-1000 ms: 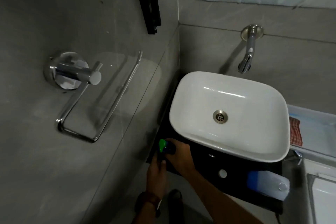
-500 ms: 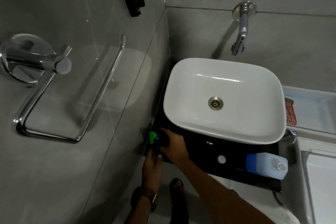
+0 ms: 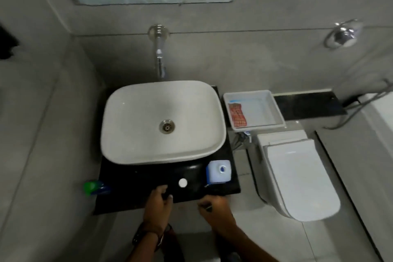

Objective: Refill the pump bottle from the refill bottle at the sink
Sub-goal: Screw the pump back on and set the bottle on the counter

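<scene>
Labels: we could read no writing on anything. Pump bottle [image 3: 96,187], green top and blue body, lay blurred at the front left corner of the black counter [image 3: 136,178], overhanging its left edge; long axis ran left-right, green end pointing left at the wall. Refill bottle [image 3: 218,171], pale blue and squarish, stood upright at the front right of the counter with a small dark blue spot on top, just below the rim of the white sink [image 3: 127,100]. A white round cap [image 3: 182,182] sat on the counter between the two bottles. Sink bowl held nothing but its drain. White tray [image 3: 274,103] right of the sink held a red patterned cloth [image 3: 237,115]. Left hand [image 3: 157,206] rested at the counter's front edge, grip curled around something small and dark we couldn't identify. Right hand [image 3: 217,208] was just off the edge, grip clenched loosely, also pinching a small dark item.
</scene>
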